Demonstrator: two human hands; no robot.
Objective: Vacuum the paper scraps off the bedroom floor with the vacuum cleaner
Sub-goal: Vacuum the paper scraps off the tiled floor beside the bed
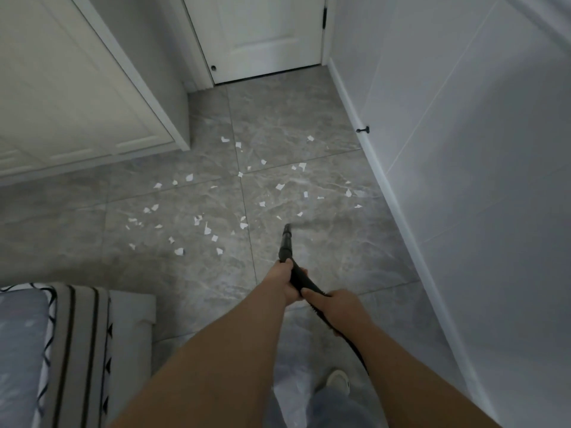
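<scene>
From the head camera, both arms reach forward and down over the grey marble-patterned tile floor [324,125]. The left hand [285,281] is curled round the front of the black plastic vacuum wand [286,242], and the right hand [340,307] grips the black ribbed hose just behind it, nearer the body. The two-handed hold probably serves to steer: the front hand aims the nozzle while the rear one takes the pull of the hose, which trails back past the right forearm toward a pale shoe [339,380].

The nozzle tip points ahead of the left hand, low over the floor (whether it touches the tile cannot be told). The torn white paper scraps [207,228] lie scattered beyond and to the left of the hands, the nearest just ahead of the nozzle, others well apart toward the white panelled door [265,35] and the white skirting board [380,168] on the right-hand side. By the look of it, most of the clearing is not yet done.

To the left of the left forearm sits a bed corner with striped grey bedding [71,350].
</scene>
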